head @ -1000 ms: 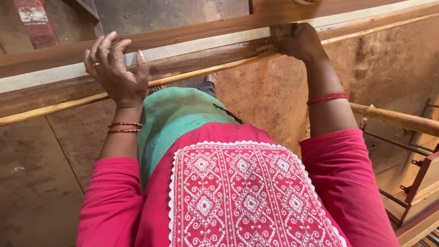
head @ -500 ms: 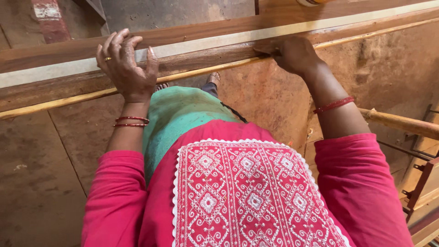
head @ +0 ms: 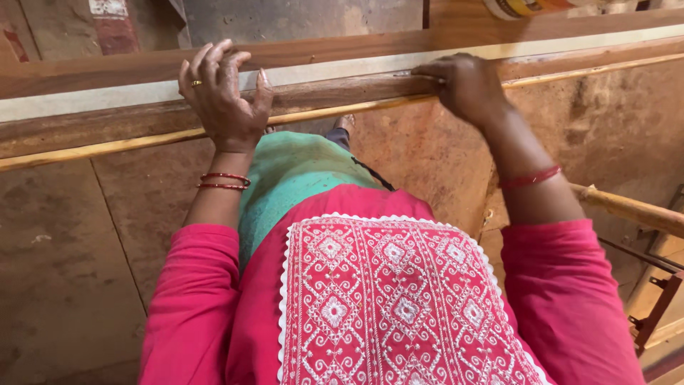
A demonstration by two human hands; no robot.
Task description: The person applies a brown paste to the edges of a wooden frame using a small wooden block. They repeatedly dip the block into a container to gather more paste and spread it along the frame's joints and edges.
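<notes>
Head view looks straight down onto a worn brown earthen floor (head: pixel 64 257), scuffed and dusty, with a faint seam running across it at the left. Across the top of the frame runs a long dark brown wooden beam (head: pixel 342 93), smooth and rounded on its near edge, with a thin pale yellow wooden rod (head: pixel 107 148) lying just below it and following the same slant. Behind the beam sits a narrow strip of pale cream material (head: pixel 107 96), and beyond that a second broad reddish-brown wooden plank (head: pixel 320 46). The left hand (head: pixel 222 96), with a gold ring on one finger and red bangles at the wrist, rests on the dark beam with its fingers (head: pixel 214 60) spread and gently curled over the top edge, touching the wood rather than closing around it. Between the arms hang a bright pink tunic with a white embroidered panel (head: pixel 399 306) and a green cloth (head: pixel 299 178) below it. The right hand (head: pixel 467 85), with a red bangle on its forearm, lies further along the same beam, its fingers bent and pressed together at the beam's upper edge; whether they pinch anything there cannot be told. At the far right a rounded light brown wooden pole (head: pixel 634 210) slants away above a dark metal frame (head: pixel 659 306).
</notes>
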